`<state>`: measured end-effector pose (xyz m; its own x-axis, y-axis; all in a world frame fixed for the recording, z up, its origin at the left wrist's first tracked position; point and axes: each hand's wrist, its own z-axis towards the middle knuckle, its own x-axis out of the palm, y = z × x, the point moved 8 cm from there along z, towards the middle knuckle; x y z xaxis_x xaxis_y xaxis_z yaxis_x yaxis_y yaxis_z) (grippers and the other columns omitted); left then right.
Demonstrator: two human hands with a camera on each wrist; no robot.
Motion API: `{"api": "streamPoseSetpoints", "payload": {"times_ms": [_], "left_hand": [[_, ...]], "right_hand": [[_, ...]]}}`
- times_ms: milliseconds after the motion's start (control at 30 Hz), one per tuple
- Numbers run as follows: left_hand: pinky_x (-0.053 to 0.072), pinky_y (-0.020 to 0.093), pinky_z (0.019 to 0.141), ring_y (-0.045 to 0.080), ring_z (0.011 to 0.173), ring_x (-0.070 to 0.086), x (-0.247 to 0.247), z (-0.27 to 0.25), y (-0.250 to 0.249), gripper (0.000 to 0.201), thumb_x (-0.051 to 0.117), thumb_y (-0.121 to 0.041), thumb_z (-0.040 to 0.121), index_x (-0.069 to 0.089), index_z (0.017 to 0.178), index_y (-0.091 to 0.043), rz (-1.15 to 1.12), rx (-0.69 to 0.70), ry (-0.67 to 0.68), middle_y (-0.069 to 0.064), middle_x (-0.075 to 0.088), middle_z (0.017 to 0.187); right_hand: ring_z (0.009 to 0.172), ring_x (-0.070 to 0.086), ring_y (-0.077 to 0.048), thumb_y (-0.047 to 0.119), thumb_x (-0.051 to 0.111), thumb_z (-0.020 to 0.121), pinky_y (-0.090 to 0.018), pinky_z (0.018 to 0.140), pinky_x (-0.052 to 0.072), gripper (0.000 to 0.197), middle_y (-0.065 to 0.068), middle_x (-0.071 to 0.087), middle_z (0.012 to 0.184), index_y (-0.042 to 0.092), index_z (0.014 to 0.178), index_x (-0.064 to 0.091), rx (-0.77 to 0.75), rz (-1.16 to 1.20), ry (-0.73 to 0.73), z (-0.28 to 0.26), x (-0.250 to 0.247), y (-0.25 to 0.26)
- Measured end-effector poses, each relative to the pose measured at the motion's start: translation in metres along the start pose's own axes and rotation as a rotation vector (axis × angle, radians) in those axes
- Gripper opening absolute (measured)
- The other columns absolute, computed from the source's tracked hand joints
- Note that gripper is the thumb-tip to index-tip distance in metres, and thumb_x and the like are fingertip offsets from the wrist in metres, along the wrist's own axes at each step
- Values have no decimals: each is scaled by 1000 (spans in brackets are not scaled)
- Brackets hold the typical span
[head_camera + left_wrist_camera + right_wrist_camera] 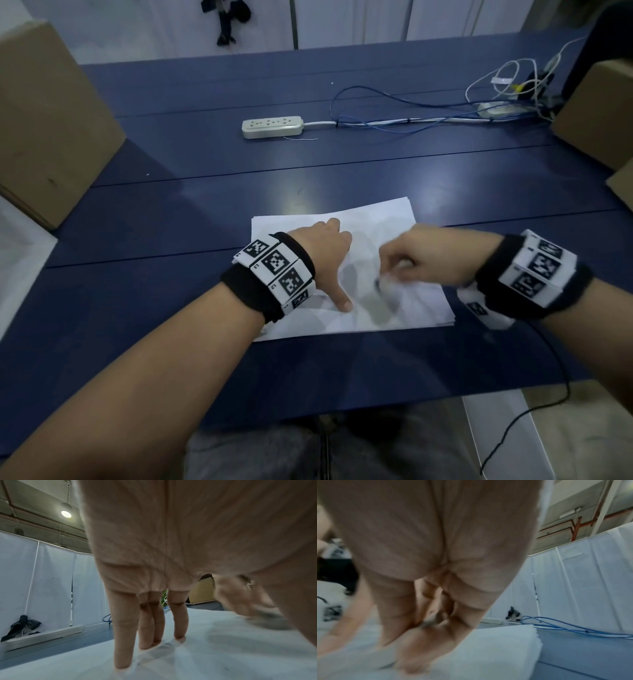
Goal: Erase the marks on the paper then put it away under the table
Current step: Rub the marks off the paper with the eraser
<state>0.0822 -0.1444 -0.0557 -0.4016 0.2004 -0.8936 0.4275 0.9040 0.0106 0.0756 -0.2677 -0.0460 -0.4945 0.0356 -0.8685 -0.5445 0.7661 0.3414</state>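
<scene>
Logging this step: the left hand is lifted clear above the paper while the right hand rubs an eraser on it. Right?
Not quite. The left hand presses down on the paper, fingers straight, as the left wrist view shows. The right hand does rub a blurred eraser.

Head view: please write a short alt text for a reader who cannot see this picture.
Two bare hands work on a white stack of paper sheets lying on a dark blue table: the left hand presses it flat, and the blurred right hand pinches a small pale eraser against it. A white power strip and brown cardboard boxes lie farther back.
</scene>
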Motion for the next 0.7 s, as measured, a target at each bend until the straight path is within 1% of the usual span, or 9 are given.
{"api": "streamPoseSetpoints", "payload": {"times_ms": [67,133,233,333,400,467,533,633,700], "left_hand": [[48,37,75,17,92,44,-1,-1,0,90,81,-71,53,50,117,-17,-1,-2,-2,-1,41,112],[49,38,77,17,93,45,-1,-2,1,90,81,-71,53,50,118,-18,0,-5,-2,-1,41,113],[51,40,83,17,95,44,0,-1,1,94,81,-72,52,49,122,-17,-1,-4,2,-1,41,115],[51,40,82,17,94,43,0,-1,1,95,82,-71,51,49,121,-17,-5,-8,8,-1,40,114],[51,40,81,17,93,44,0,-1,0,93,82,-70,51,49,120,-17,-2,-9,12,-1,40,114],[50,39,79,17,93,45,0,-1,0,91,82,-70,52,50,118,-17,-5,-10,15,-1,41,113],[50,39,78,17,93,45,0,-1,0,90,82,-70,52,50,118,-18,-8,-10,12,-1,41,113],[49,37,76,17,92,43,0,0,1,93,82,-71,50,49,119,-17,-9,-9,5,-1,40,113],[49,37,76,17,92,44,0,0,1,94,82,-72,49,49,118,-17,-7,-7,2,-1,40,112]], "right_hand": [[94,61,-13,30,61,95,-30,81,50,9,10,71,100,25,101,66,106,-57,-139,8,-18,-16],[86,58,-9,29,61,95,-25,74,44,10,11,69,95,21,99,66,101,-55,-202,7,-23,-19],[76,59,5,23,65,92,-16,70,43,8,19,68,83,29,86,63,-42,21,-19,-6,-2,2],[84,63,1,28,68,90,-16,75,49,5,18,73,89,29,94,71,-61,48,149,-13,15,12],[86,64,-3,27,65,91,-23,79,51,8,15,73,94,29,97,70,-24,-10,33,0,1,3],[94,63,-14,27,60,94,-30,80,50,10,10,72,98,26,101,67,71,-83,-113,10,-17,-11],[93,63,-17,28,60,95,-29,77,48,10,8,71,96,23,101,66,89,-97,-182,11,-22,-15],[81,62,3,22,66,91,-13,72,46,6,15,74,92,27,92,69,-60,30,-3,-4,1,8],[79,62,5,24,70,88,-8,69,42,5,18,74,91,29,90,71,-85,106,170,-15,21,21]]}}
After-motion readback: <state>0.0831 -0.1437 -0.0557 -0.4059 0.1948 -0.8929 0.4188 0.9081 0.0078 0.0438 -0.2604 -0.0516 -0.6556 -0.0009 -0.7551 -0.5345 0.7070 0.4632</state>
